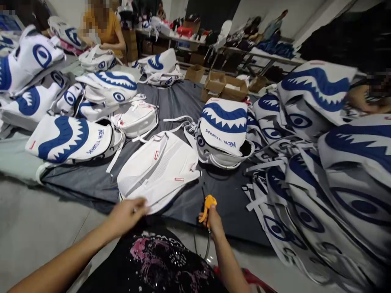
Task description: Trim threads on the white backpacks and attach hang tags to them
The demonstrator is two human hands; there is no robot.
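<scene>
White backpack (160, 169) lies at twelve o'clock on the bench (230, 203). Left hand (128, 214), half-curled, at its near edge; grip cannot be told. Right hand (215, 223) wrapped round an orange air gun (209, 202). Judged step: positioning; next move calls for a firm left hold.

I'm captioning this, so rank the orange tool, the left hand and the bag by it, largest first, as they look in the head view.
1. Bag
2. Left hand
3. Orange tool
</scene>
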